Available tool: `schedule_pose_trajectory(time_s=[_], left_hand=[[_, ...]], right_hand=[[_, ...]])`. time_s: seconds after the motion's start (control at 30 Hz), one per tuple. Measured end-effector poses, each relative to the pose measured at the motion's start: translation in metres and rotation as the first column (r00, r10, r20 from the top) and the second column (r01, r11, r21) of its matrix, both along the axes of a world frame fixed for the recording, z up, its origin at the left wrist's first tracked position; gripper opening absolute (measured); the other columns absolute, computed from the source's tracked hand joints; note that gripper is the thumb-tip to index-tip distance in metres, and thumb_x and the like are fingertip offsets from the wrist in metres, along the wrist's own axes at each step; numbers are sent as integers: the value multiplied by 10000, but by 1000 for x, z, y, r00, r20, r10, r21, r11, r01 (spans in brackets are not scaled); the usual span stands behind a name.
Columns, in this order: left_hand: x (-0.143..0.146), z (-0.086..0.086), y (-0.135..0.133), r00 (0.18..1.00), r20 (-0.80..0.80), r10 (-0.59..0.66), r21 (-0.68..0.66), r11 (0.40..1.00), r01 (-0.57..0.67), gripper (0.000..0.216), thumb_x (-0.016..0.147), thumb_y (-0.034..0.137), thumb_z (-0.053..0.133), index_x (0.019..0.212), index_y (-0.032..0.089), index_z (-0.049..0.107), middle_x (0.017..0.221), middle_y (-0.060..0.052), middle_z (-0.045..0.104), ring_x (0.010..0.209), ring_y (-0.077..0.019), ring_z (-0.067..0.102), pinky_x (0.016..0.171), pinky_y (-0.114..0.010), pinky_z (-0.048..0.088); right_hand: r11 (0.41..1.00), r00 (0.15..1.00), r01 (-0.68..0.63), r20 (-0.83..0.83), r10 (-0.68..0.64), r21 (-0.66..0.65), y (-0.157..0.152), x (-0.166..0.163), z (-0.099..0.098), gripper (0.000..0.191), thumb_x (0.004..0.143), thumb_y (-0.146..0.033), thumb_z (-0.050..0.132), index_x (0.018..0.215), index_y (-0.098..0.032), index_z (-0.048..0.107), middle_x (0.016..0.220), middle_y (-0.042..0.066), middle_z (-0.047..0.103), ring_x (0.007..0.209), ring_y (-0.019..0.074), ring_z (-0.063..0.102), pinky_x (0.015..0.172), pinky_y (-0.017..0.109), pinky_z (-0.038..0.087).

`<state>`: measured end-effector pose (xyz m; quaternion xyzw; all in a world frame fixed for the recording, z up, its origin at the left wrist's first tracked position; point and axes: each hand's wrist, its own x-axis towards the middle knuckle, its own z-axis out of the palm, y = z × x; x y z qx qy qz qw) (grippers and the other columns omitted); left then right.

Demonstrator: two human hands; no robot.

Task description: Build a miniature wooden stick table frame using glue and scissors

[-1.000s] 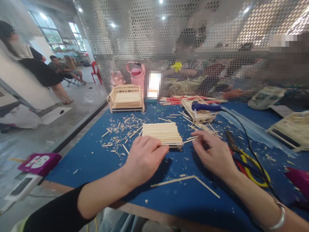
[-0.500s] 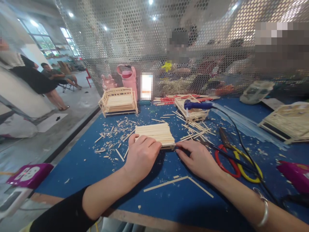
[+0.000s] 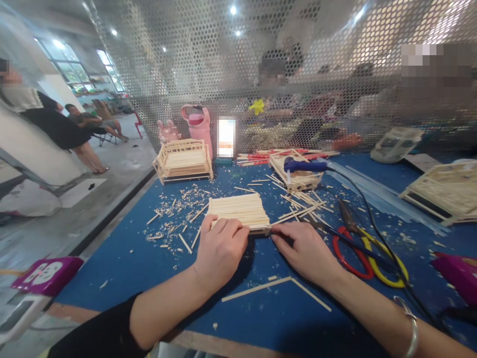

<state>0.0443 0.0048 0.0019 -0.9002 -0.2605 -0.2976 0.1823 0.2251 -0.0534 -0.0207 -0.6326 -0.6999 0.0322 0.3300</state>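
Observation:
A small platform of wooden sticks [image 3: 238, 209] laid side by side sits on the blue tabletop in front of me. My left hand [image 3: 222, 244] is closed on its front left edge, fingers bent over the top. At the front right corner, the fingertips of my right hand [image 3: 302, 243] are pinched together against the platform. Whatever lies between those fingertips is too small to make out. Nearer to me, two loose thin sticks [image 3: 257, 289] meet at an angle on the table.
Scissors with red and yellow handles [image 3: 387, 261] lie right of my right hand. A blue glue gun [image 3: 307, 165] rests on a small stick frame [image 3: 294, 184]. A stick-built bench [image 3: 184, 161] stands back left. Clear glue sticks [image 3: 383, 194] and wood scraps [image 3: 167, 214] are scattered about.
The whole view has shifted slightly, with the scene sitting a little lower. Both hands keep their places at the stick platform.

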Motion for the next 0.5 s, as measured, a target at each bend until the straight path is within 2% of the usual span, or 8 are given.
schedule_pose_trajectory(time_s=[0.17, 0.27, 0.33, 0.37, 0.5], left_hand=[[-2, -1, -17, 997, 80, -10, -40, 999, 13, 157, 822, 160, 504, 921, 194, 621, 810, -20, 670, 737, -148, 579, 861, -365, 285], [-4, -5, -40, 983, 50, -179, -100, 978, 183, 138, 813, 239, 515, 735, 194, 619, 640, 3, 633, 630, -137, 553, 845, -373, 293], [-1, -7, -52, 965, -23, -261, -150, 955, 255, 287, 814, 348, 512, 587, 191, 592, 517, 11, 586, 537, -134, 525, 874, -410, 290], [1, -7, -56, 965, -67, -253, -178, 955, 238, 352, 811, 412, 509, 555, 186, 595, 489, 4, 582, 512, -140, 526, 902, -440, 280], [10, -4, -52, 969, -223, -107, -305, 952, 35, 511, 782, 582, 473, 559, 163, 663, 484, -43, 626, 497, -182, 584, 973, -538, 230]], right_hand=[[999, 999, 43, 0, -43, 13, -1, 1, -1, 222, 789, -185, 468, 832, -198, 686, 787, 46, 731, 712, 205, 664, 684, 327, 485], [994, 995, 97, -23, -95, 55, -1, 3, -4, 226, 782, -206, 454, 834, -191, 674, 766, 47, 731, 682, 196, 669, 649, 302, 491], [991, 992, 122, -45, -119, 62, -3, 5, -4, 216, 787, -243, 450, 818, -200, 659, 696, 30, 717, 613, 181, 657, 585, 275, 481], [990, 990, 134, -52, -131, 53, -3, 5, -4, 208, 792, -270, 449, 793, -207, 648, 644, 17, 699, 562, 172, 640, 541, 263, 466], [985, 985, 171, -25, -171, 0, -6, 6, -3, 270, 809, -375, 425, 624, -228, 554, 474, -22, 575, 416, 147, 538, 425, 242, 378]])
